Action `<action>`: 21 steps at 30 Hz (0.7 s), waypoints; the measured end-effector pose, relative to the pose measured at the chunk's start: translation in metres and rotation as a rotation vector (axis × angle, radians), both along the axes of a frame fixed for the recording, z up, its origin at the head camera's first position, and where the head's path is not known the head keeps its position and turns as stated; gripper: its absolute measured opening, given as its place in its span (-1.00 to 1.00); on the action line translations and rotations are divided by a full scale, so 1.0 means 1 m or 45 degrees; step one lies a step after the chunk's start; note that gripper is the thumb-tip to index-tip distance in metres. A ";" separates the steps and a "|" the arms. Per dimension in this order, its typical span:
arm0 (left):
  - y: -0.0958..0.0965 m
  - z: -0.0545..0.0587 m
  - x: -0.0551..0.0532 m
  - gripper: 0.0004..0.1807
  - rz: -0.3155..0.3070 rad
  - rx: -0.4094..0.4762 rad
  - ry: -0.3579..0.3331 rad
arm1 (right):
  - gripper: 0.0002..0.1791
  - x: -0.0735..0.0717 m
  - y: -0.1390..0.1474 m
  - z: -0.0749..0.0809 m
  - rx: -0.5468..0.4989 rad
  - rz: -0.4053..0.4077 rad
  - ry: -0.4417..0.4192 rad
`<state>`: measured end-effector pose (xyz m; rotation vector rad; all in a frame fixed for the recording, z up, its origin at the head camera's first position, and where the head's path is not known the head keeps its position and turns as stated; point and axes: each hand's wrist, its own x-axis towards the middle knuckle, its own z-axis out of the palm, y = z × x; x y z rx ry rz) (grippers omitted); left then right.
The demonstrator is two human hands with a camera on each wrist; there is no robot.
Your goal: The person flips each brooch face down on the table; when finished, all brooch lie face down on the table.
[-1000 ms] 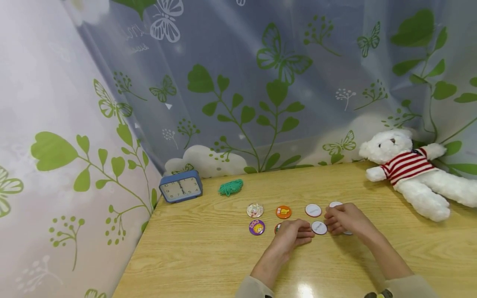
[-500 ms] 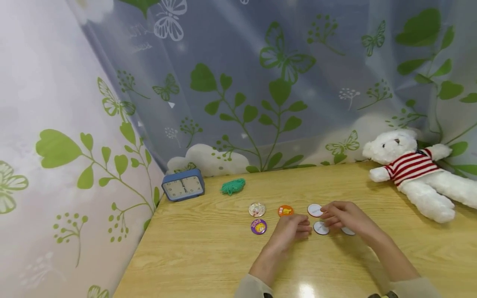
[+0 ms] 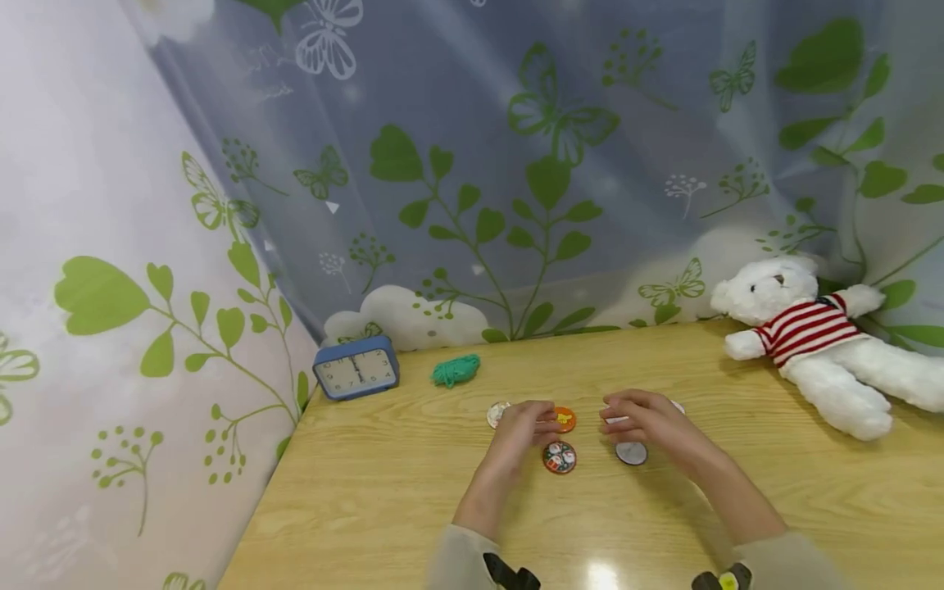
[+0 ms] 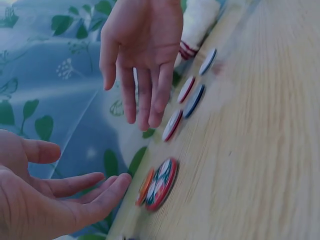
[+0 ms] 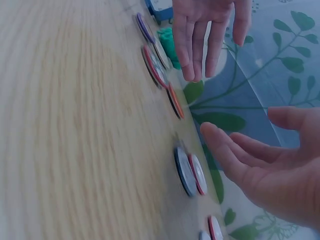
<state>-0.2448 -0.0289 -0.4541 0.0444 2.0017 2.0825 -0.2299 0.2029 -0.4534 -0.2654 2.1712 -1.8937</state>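
Round button badges lie in two rows on the wooden table. My left hand [image 3: 512,438] hovers with loosely bent fingers, beside the orange badge [image 3: 565,419] and the Christmas-patterned badge [image 3: 559,457]. It partly covers a pale picture badge [image 3: 496,415] and hides the purple badge [image 5: 145,27], which shows in the right wrist view. My right hand [image 3: 652,426] is above the white-backed badges, its fingers relaxed and holding nothing. One white badge [image 3: 631,453] shows below it; a red-rimmed white badge [image 4: 172,125] is mostly covered in the head view. Both palms face each other.
A blue clock [image 3: 356,369] and a bundle of green yarn [image 3: 456,370] stand at the back left of the table [image 3: 383,492]. A white teddy bear [image 3: 811,328] in a striped shirt leans at the back right. A patterned curtain [image 3: 457,164] hangs behind.
My left hand has shifted left, uncovering the Christmas-patterned badge and covering the purple one. My right hand has moved left from the rightmost white badges to the middle ones. The badges appear unmoved.
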 end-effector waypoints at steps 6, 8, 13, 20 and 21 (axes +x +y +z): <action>-0.016 -0.003 -0.013 -0.52 0.100 0.000 -0.034 | -0.35 -0.007 -0.016 -0.006 0.000 -0.045 -0.055; -0.021 -0.004 -0.016 -0.53 0.124 -0.016 -0.041 | -0.35 -0.008 -0.021 -0.008 0.008 -0.072 -0.084; -0.025 -0.005 -0.020 -0.48 0.060 -0.073 -0.054 | -0.35 -0.014 -0.035 -0.010 0.000 -0.148 -0.158; -0.020 -0.004 -0.021 -0.42 0.006 -0.131 -0.096 | -0.37 -0.023 -0.053 -0.012 -0.075 -0.244 -0.228; -0.018 -0.004 -0.022 -0.42 0.007 -0.133 -0.098 | -0.36 -0.024 -0.055 -0.011 -0.090 -0.260 -0.235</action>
